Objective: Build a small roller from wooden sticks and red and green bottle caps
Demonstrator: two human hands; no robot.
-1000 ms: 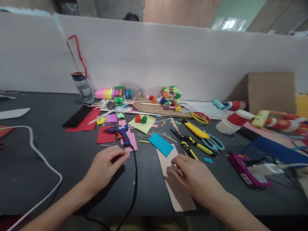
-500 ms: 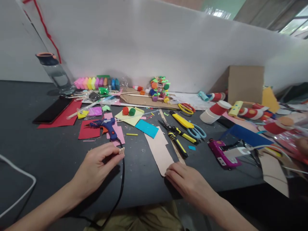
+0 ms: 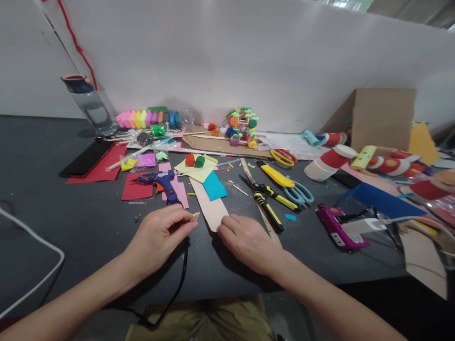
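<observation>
A small bundle of short wooden sticks (image 3: 195, 216) pokes out from the pinched fingertips of the left hand (image 3: 159, 237), low over the dark table (image 3: 71, 208). The right hand (image 3: 249, 241) lies palm down, fingers pressing the near end of a beige cardboard strip (image 3: 209, 206).

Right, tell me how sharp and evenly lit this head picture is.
Head view: the centre is fairly sharp, with the blue glue gun and both hands crisp; the red-and-white paper cups and far right edge smear; wide-angle lens bends the white partition wall; soft light, faint shadow under the right hand.
</observation>
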